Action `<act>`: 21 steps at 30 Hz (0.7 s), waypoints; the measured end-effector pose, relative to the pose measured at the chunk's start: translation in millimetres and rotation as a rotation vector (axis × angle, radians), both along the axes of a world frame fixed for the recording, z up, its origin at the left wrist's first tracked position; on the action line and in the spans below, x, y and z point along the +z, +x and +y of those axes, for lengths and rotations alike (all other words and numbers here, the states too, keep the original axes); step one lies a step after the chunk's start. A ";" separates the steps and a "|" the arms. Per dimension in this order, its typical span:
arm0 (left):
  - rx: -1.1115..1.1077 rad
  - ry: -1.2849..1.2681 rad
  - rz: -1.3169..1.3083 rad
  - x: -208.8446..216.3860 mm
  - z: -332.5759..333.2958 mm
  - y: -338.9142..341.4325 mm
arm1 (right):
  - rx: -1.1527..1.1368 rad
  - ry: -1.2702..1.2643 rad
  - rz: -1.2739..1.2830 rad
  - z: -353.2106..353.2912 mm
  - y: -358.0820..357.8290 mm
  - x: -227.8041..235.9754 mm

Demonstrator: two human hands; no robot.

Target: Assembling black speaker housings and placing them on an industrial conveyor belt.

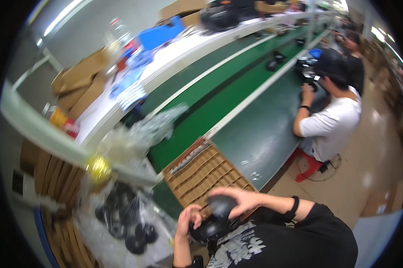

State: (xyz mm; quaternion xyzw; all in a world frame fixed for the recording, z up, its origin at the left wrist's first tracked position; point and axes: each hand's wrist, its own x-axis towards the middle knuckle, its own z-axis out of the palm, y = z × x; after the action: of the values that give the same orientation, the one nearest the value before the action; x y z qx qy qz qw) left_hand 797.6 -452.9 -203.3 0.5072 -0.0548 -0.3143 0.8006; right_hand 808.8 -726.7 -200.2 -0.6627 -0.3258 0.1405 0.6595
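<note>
Close to my body, two black rounded plastic pieces are between my hands. My right hand (242,199) is closed round a smooth dome-shaped black shell (222,205), thumb and fingers on its sides. Just below it sits a glossy, rounded black part (209,228), touching or nearly touching the shell. My left hand (190,219) grips this lower part from the left with its fingers curled. A shallow cardboard box with dividers (210,167) lies right beyond my hands, partly covered by them.
A clear plastic bag of round black parts (130,219) lies at the left. Crumpled plastic film (152,129) hangs by the green conveyor belt (192,134). A co-worker in a white shirt (331,116) sits at the bench (255,134) on the right. Folded cardboard (60,174) stands far left.
</note>
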 end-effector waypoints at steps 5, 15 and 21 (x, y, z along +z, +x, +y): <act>0.163 -0.466 -0.124 12.2 -19.1 0.0 | -0.371 0.862 0.872 2.0 15.0 -10.7; 0.193 -0.369 -0.208 32.1 -7.9 -37.9 | -0.503 1.525 0.785 -45.1 66.9 4.7; 0.374 0.122 -0.228 43.0 -4.6 -32.4 | 0.026 1.254 0.653 -77.0 71.8 5.1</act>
State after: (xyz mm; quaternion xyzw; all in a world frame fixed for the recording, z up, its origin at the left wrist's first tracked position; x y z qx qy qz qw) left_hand 765.2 -457.4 -160.3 0.5881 -0.0307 -0.1037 0.8015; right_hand 880.7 -803.6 -195.1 -0.0779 -0.1390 0.1258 0.9792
